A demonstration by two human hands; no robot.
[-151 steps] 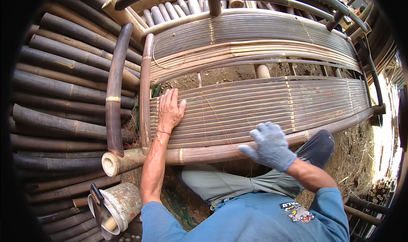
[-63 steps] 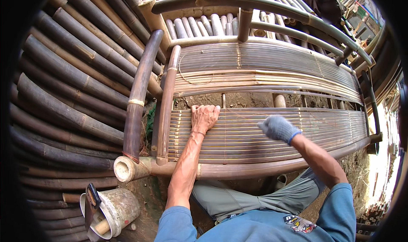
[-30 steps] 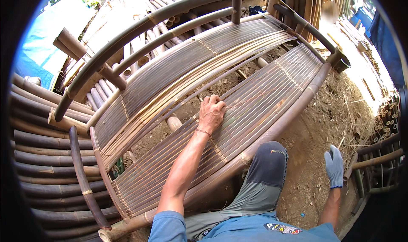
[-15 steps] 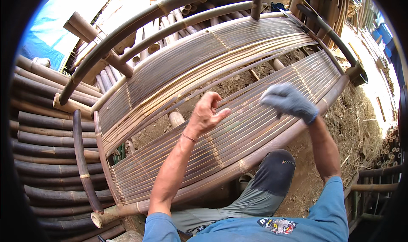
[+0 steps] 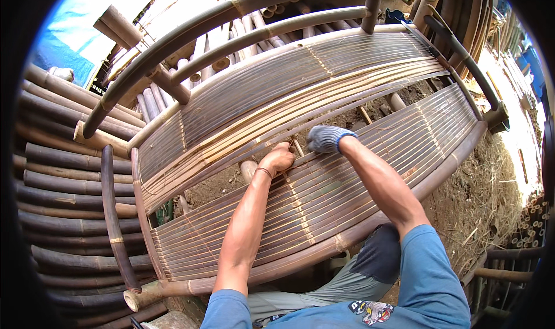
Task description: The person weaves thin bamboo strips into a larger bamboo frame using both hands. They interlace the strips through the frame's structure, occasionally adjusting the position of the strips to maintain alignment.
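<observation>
- Slat panel (image 5: 335, 184) lay along the front of your bamboo seat frame (image 5: 347, 235), its inner edge facing a gap over soil (image 5: 214, 188).
- Handling, as judged: light, springy lengthwise, smooth-faced, the thin slats liable to split; you were best placed gripping that inner edge.
- Your bare left hand (image 5: 280, 158) had its fingers curled together at the edge; your gloved right hand (image 5: 325, 139) sat nearby, fingers bent. What either clamped could not be told.
- Half a second earlier, your hands hung raised, farther apart, left fingers spread.
</observation>
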